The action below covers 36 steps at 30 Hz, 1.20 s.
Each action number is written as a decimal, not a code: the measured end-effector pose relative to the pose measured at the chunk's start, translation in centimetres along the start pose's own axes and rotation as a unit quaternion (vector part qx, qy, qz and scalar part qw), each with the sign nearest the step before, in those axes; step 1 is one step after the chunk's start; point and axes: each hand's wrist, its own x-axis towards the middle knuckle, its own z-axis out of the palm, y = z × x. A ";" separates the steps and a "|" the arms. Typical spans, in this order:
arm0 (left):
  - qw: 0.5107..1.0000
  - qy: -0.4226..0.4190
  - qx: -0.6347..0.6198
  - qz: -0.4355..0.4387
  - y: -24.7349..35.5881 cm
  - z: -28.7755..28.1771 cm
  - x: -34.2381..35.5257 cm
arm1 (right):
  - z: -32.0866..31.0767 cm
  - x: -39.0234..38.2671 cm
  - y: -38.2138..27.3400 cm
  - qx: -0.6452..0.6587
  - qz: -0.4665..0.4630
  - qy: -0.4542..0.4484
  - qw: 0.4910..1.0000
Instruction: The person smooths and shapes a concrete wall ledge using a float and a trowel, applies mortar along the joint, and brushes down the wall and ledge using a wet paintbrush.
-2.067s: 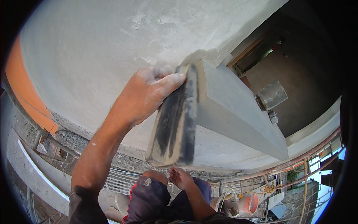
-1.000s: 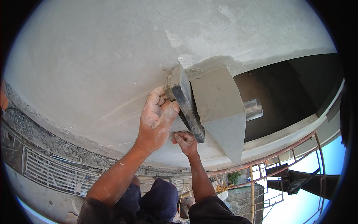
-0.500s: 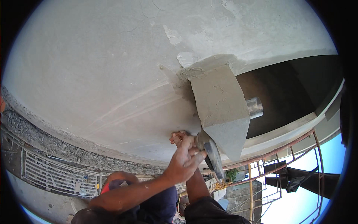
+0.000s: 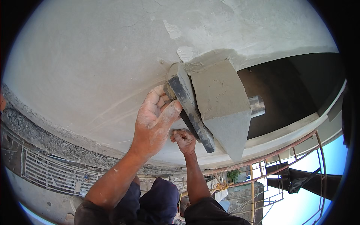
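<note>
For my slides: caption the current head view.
Left hand holds a float beside the ledge; right hand curled nearby.

Float (image 4: 192, 112) sits between left hand (image 4: 153, 120) and jutting block (image 4: 221, 90); right hand (image 4: 184, 141) below, near float's lower end. Cylinder (image 4: 256, 106) just right of block, opening (image 4: 288, 90) behind. Upright pole (image 4: 252, 193) lower right.

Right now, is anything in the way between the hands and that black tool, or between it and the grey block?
Nothing visible. The left hand grips the black tool directly; the curled right hand is near its lower part. No object shows between it and the grey block.
</note>
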 end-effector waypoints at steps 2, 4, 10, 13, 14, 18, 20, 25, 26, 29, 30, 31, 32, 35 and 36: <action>1.000 -0.020 0.000 -0.006 0.3 0.2 0.1 | -0.2 0.1 0.3 -0.008 0.017 -0.001 1.000; 1.000 -0.029 -0.005 0.000 0.3 0.1 0.1 | 0.1 0.1 0.2 0.022 0.016 0.007 1.000; 0.999 -0.028 0.021 0.019 0.1 1.3 -2.5 | -0.4 0.1 0.9 0.035 -0.068 -0.005 0.997; 0.999 -0.029 0.026 0.035 0.0 2.4 -4.8 | -0.7 0.2 0.9 0.032 -0.060 -0.002 0.998; 0.999 -0.025 0.024 0.031 -0.1 2.5 -5.8 | -0.3 0.2 0.9 0.032 -0.056 -0.004 0.998; 0.961 -0.125 0.222 0.111 -2.1 1.9 -10.2 | -0.3 -0.4 -0.5 0.009 -0.024 0.019 0.999; 0.971 -0.118 0.186 0.095 -2.5 1.3 -12.0 | 0.2 -0.2 -0.9 0.004 -0.020 0.026 0.999; 0.961 0.016 0.273 0.039 3.3 -0.1 -8.5 | 0.2 0.1 -1.4 -0.082 -0.167 0.032 0.982; 0.957 0.068 0.283 -0.002 5.7 1.1 -6.5 | 0.3 0.1 -0.9 -0.074 -0.165 0.035 0.983; 0.935 0.074 0.346 -0.020 9.1 1.8 -2.1 | 0.0 0.1 0.0 0.000 -0.061 0.026 0.998; 0.935 0.053 0.346 -0.059 10.0 2.3 -1.1 | -0.1 0.0 0.4 0.008 -0.063 0.028 0.998; 0.932 0.035 0.349 -0.096 10.8 2.6 -0.4 | 0.1 0.1 0.5 0.019 -0.070 0.025 0.997; 0.928 0.036 0.358 -0.094 11.1 3.0 0.2 | 0.2 0.2 0.5 0.029 -0.078 0.023 0.996; 0.891 0.006 0.443 -0.100 11.5 3.9 1.4 | 0.3 0.1 0.3 0.054 -0.073 0.026 0.995; 0.882 0.008 0.460 -0.102 11.5 4.0 1.7 | 0.4 0.0 0.4 0.061 -0.075 0.029 0.995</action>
